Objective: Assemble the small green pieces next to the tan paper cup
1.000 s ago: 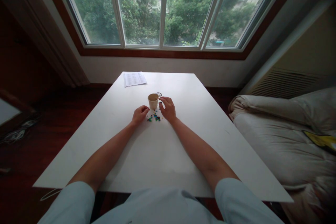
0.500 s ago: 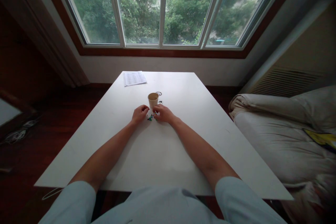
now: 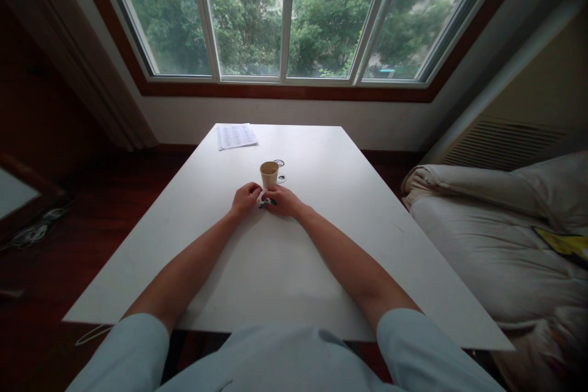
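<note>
A tan paper cup (image 3: 269, 176) stands upright near the middle of the white table (image 3: 280, 275). Just in front of it lie several small dark, green and white pieces (image 3: 263, 203), too tiny to name. My left hand (image 3: 247, 198) rests left of these pieces, its fingertips drawn together in a pinch; what they hold, if anything, does not show. From the right, my right hand (image 3: 283, 201) curls over the pieces, its fingers bent down at them and partly covering them. Whether a piece is between those fingertips I cannot make out.
Behind and right of the cup lie two small ring-shaped items (image 3: 280, 163). Printed sheets of paper (image 3: 237, 136) lie at the table's far left. A cloth-covered sofa (image 3: 459, 226) stands along the right side, and a window (image 3: 285, 18) is beyond the table.
My right hand has moved slightly left and now covers more of the small pieces. My left hand stays pinched in nearly the same place. The cup still stands upright.
</note>
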Demonstrator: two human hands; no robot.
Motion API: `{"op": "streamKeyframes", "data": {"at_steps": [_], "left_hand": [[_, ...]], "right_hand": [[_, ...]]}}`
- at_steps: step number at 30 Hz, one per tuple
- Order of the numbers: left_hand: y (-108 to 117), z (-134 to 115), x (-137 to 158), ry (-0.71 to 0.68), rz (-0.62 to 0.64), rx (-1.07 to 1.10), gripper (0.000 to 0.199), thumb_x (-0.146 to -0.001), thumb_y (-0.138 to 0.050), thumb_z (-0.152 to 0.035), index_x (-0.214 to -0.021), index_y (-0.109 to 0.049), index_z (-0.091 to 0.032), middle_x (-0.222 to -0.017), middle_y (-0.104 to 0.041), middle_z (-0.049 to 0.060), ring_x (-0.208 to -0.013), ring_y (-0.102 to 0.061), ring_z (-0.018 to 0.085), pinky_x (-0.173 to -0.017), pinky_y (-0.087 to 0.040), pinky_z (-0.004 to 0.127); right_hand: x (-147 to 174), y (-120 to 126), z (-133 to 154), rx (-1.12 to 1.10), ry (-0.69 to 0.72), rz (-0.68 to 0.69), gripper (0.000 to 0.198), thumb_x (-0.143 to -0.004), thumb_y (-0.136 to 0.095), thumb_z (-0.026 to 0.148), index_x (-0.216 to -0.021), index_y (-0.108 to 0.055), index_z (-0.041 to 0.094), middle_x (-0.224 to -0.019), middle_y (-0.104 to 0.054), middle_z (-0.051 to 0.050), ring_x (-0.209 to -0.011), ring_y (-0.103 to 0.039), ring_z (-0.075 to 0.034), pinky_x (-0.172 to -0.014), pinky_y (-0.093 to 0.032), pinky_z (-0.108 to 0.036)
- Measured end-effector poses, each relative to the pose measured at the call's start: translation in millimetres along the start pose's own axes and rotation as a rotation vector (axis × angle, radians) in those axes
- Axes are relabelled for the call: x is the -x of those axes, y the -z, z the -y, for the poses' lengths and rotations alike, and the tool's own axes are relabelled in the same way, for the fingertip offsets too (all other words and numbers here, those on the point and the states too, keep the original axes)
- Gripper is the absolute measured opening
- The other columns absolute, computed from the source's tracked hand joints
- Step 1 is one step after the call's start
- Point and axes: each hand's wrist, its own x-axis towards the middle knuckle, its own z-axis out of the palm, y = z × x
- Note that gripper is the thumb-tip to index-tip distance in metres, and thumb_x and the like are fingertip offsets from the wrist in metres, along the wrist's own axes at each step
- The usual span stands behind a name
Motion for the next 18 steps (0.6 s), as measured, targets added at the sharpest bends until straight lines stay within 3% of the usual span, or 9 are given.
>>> {"op": "streamKeyframes", "data": {"at_steps": [4,11,18], "left_hand": [[0.3,-1.5,0.6,-0.006,0.001,0.008,0.02,-0.095,-0.067,-0.038,-0.092,-0.08,-0.023,-0.089,-0.081,0.004,-0.084,-0.069,0.021,-0.081,-0.051,0.033],[1.4,-3.9,2.1,-0.004,-0.006,-0.001,0.019,-0.095,-0.068,-0.037,-0.09,-0.081,-0.023,-0.089,-0.081,0.004,-0.083,-0.068,0.021,-0.082,-0.052,0.034],[0.9,-3.2,0.8,-0.015,0.007,0.002,0.02,-0.095,-0.068,-0.037,-0.09,-0.081,-0.023,-0.089,-0.081,0.004,-0.082,-0.068,0.021,-0.083,-0.051,0.035]], "right_hand": [[-0.1,-1.4,0.7,0.006,-0.014,-0.007,0.012,-0.104,-0.078,0.025,-0.11,-0.088,0.027,-0.109,-0.077,-0.008,-0.107,-0.07,-0.023,-0.092,-0.05,-0.032],[0.6,0.7,4.4,-0.013,-0.022,-0.005,0.017,-0.096,-0.085,0.024,-0.112,-0.089,0.027,-0.109,-0.077,-0.008,-0.106,-0.069,-0.024,-0.093,-0.052,-0.033],[-1.5,-0.2,5.3,-0.036,-0.069,0.01,0.014,-0.099,-0.082,0.021,-0.112,-0.086,0.025,-0.113,-0.076,-0.008,-0.108,-0.069,-0.023,-0.092,-0.051,-0.032]]}}
